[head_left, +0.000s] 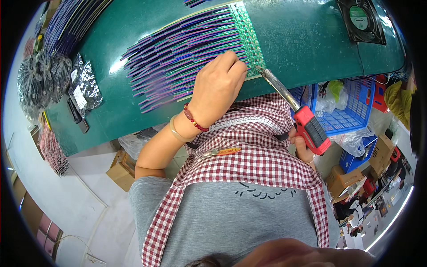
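Observation:
My left hand (221,84) is closed in a pinch over the wires beside a green circuit board panel (250,38). A multicoloured wire (158,86), blurred by motion, trails left from it; the fingertips are hidden behind the knuckles. Rows of dark wires with pink and blue edges (187,42) run leftward from the panel. At the right, my right hand (303,149) grips a soldering iron (310,130) with a red and black handle. Its metal tip points up and left, reaching the panel's lower edge close to my left fingers.
The green table (302,40) carries a black fan (361,20) at far right. Bagged dark parts (44,82), a silvery bag (86,89) and more wires (73,24) lie at left. A blue crate (344,111) stands beyond the near edge, and a cardboard box (121,171) sits below.

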Tool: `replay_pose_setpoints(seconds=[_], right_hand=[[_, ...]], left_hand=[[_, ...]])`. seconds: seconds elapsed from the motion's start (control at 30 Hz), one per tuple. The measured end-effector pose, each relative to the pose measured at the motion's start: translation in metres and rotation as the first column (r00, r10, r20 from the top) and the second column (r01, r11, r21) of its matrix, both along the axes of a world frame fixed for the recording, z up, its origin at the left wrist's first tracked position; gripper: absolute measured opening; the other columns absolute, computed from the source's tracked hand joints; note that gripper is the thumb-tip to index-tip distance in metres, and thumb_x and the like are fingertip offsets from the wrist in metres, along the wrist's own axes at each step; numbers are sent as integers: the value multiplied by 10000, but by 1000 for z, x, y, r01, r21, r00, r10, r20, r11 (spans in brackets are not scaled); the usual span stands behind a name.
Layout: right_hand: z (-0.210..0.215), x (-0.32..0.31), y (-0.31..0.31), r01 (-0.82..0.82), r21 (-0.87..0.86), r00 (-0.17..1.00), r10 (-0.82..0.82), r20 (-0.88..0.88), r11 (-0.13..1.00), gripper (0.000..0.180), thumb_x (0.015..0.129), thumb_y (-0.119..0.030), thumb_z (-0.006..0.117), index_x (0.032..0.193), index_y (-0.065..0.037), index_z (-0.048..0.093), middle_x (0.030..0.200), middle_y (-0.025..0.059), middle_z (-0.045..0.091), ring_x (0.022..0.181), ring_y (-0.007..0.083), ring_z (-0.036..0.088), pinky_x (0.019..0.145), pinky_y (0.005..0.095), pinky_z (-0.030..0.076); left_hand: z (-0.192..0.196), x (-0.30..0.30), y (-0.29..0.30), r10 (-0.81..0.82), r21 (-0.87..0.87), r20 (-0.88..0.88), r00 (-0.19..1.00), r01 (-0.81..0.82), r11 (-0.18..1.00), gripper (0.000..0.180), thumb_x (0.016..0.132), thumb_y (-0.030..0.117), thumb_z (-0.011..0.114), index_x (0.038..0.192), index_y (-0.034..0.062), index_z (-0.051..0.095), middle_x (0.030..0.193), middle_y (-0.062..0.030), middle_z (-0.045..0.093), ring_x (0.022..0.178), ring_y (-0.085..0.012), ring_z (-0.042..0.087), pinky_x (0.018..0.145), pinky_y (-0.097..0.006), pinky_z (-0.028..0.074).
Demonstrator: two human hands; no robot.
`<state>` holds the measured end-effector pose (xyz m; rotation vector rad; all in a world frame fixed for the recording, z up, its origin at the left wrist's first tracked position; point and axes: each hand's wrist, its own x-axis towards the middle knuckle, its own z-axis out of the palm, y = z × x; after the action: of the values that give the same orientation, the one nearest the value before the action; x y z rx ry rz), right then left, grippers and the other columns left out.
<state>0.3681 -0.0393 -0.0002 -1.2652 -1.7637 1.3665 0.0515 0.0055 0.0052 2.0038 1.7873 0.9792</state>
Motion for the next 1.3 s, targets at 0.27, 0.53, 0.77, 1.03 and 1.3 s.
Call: replay_pose_setpoints(seconds=[0.27,0.53,0.77,1.03,1.3], right_hand=[[14,-10,7,61,-94,988,-74,-136,994,184,827,-141,666,928,12,649,773,84,642,660,175,612,598,300,489],[16,-26,20,186,-50,969,-192,-158,981,582,939,-448,581,1226,48,480,652,81,549,533,121,468,517,256,397],[11,-27,19,214,-41,949,-218,-226,976,524,950,-393,580,1227,41,482,669,71,527,545,127,468,538,284,425],[12,-24,23,242,-87,925,-257,-281,966,584,942,-470,568,1243,17,452,676,50,513,542,113,467,535,279,427],[28,-29,22,227,-262,887,-310,-342,938,673,912,-507,598,1252,54,451,689,84,548,536,130,482,535,279,440]], left_hand=[[24,-10,4,18,-10,-194,981,-20,1000,90,771,126,717,815,122,640,852,-5,568,809,-207,554,696,-352,386],[16,-71,92,80,59,-285,955,-65,996,117,818,149,678,899,69,650,914,-89,611,923,-301,595,772,-411,495],[-8,-72,134,-18,-39,-395,919,2,999,114,819,146,648,895,60,646,901,-93,621,931,-293,593,796,-414,501],[-8,-72,120,58,173,-414,909,16,985,115,856,104,622,949,39,604,871,-100,609,857,-291,598,751,-395,496],[26,-32,16,-133,3,17,991,133,991,121,778,-2,695,872,27,625,842,-103,605,755,-277,627,647,-353,513]])
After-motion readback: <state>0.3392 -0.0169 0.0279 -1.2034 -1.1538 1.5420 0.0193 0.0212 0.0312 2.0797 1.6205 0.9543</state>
